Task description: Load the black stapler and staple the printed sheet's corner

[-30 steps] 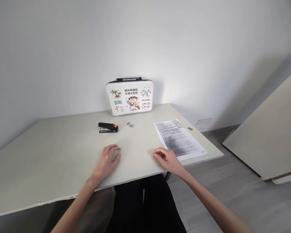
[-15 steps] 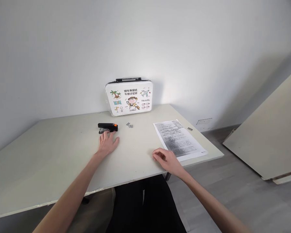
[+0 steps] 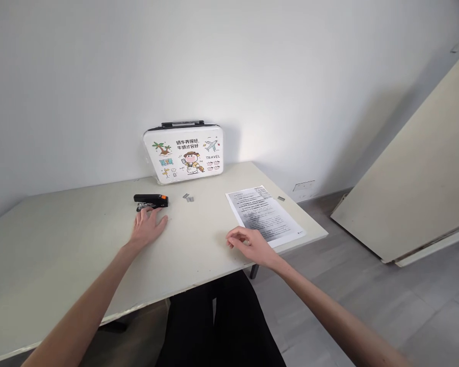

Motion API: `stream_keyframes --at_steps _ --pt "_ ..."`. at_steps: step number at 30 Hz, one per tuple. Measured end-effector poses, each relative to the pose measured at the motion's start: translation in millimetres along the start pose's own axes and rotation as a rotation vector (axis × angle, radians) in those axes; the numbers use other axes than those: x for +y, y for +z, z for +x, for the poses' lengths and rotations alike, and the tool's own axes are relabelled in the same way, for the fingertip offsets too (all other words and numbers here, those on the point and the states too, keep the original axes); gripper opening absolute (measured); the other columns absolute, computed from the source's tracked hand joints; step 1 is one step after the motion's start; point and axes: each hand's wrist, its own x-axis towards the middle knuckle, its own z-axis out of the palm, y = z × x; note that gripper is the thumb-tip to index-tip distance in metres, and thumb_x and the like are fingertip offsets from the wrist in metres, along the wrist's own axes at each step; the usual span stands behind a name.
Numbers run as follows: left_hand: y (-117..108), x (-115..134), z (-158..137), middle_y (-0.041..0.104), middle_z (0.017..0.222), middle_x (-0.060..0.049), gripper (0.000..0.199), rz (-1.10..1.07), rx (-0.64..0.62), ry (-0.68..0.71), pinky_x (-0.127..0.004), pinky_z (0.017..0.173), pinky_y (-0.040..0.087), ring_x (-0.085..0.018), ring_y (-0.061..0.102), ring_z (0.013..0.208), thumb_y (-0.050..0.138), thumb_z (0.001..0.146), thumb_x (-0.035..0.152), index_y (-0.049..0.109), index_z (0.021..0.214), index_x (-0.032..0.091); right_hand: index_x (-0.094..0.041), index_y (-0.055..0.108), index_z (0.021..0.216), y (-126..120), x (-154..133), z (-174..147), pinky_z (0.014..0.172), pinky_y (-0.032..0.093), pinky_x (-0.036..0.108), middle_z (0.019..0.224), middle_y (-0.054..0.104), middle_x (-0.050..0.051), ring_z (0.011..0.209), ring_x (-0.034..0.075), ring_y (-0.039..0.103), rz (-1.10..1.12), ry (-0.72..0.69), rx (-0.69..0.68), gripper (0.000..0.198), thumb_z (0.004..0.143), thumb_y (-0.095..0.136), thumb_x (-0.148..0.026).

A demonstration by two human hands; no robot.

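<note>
1 left hand (image 3: 148, 227), fingers spread wide, had its fingertips at the near edge of the black stapler (image 3: 150, 198), which lay at its 12 o'clock on the desk (image 3: 80, 239). The right hand (image 3: 249, 245) was curled narrow, contents impossible to tell, with 1 printed sheet (image 3: 258, 206) at its 1 o'clock.

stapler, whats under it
Only the tabletop shows around the stapler. The left hand covers part of its near side, and whatever lies directly beneath its base can't be seen.
</note>
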Motion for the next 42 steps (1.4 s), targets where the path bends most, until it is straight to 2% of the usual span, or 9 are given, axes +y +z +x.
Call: stream_keyframes --at_steps 4,7,10,13,16,21,27,35,42 --pt "-5 -10 -6 0.049 0.15 -0.019 0.067 -0.01 -0.025 0.032 -0.059 0.115 0.041 -0.041 0.045 0.141 0.037 0.098 0.059 0.058 0.148 0.02 -0.026 0.068 0.109 -39 0 2 0.084 0.058 0.036 0.107 0.078 0.004 0.1 0.022 0.075 -0.225 -0.07 0.036 0.026 0.105 0.051 -0.045" --pt "-10 -22 -21 0.05 0.154 -0.016 0.066 -0.018 -0.049 0.077 -0.056 0.118 0.04 -0.037 0.046 0.143 0.032 0.101 0.059 0.057 0.149 0.022 -0.026 0.065 0.127 -74 25 0 0.1 0.057 0.044 0.131 0.072 0.01 0.121 0.027 0.069 -0.538 -0.059 0.129 0.037 0.107 0.045 -0.049" --pt "-16 -40 -44 0.049 0.16 -0.012 0.067 -0.023 -0.065 0.173 -0.053 0.125 0.034 -0.033 0.043 0.149 0.028 0.103 0.058 0.055 0.152 0.021 -0.025 0.054 0.149 -104 59 -6 0.121 0.042 0.055 0.159 0.054 0.013 0.15 0.033 0.047 -0.841 0.017 0.161 0.055 0.107 0.037 -0.056" --pt "-24 -61 -70 0.047 0.165 -0.007 0.068 -0.005 -0.08 0.24 -0.052 0.13 0.028 -0.031 0.038 0.155 0.027 0.105 0.059 0.051 0.157 0.022 -0.024 0.041 0.162 -119 86 -13 0.128 0.029 0.059 0.174 0.031 0.01 0.163 0.035 0.022 -0.968 0.166 0.143 0.073 0.105 0.028 -0.068" --pt "-36 -79 -96 0.046 0.166 -0.003 0.067 0.026 -0.077 0.262 -0.051 0.13 0.028 -0.029 0.038 0.156 0.029 0.106 0.059 0.047 0.161 0.025 -0.027 0.031 0.167 -119 99 -17 0.132 0.019 0.06 0.178 0.017 0.005 0.165 0.033 0.01 -0.979 0.235 0.095 0.078 0.104 0.02 -0.072" --pt "-48 -91 -121 0.047 0.165 -0.003 0.069 0.039 -0.07 0.263 -0.049 0.131 0.027 -0.028 0.039 0.156 0.029 0.105 0.06 0.048 0.16 0.023 -0.032 0.029 0.169 -106 103 -20 0.133 0.011 0.058 0.178 0.013 0.0 0.165 0.031 0.008 -0.992 0.3 0.07 0.081 0.102 0.017 -0.077" --pt "-45 -87 -124 0.05 0.163 -0.003 0.066 0.008 -0.014 0.239 -0.051 0.131 0.027 -0.028 0.042 0.154 0.031 0.104 0.059 0.053 0.156 0.026 -0.031 0.032 0.168 -102 105 -21 0.134 0.012 0.056 0.177 0.016 -0.001 0.165 0.031 0.011 -1.022 0.291 0.098 0.082 0.101 0.017 -0.078" --pt "-43 -85 -129 0.049 0.164 -0.005 0.067 0.007 0.002 0.205 -0.051 0.131 0.028 -0.029 0.042 0.154 0.031 0.104 0.059 0.056 0.154 0.022 -0.031 0.03 0.168 -98 109 -24 0.134 0.011 0.057 0.178 0.014 -0.002 0.165 0.03 0.009 -1.035 0.269 0.095 0.079 0.103 0.017 -0.074" --pt "-44 -84 -130 0.05 0.163 -0.005 0.065 0.007 0.021 0.213 -0.051 0.131 0.029 -0.029 0.043 0.153 0.033 0.104 0.059 0.057 0.153 0.023 -0.031 0.033 0.167 -70 89 -28 0.134 0.012 0.057 0.177 0.017 0.0 0.165 0.03 0.011 -1.002 0.231 0.077 0.078 0.103 0.02 -0.075"
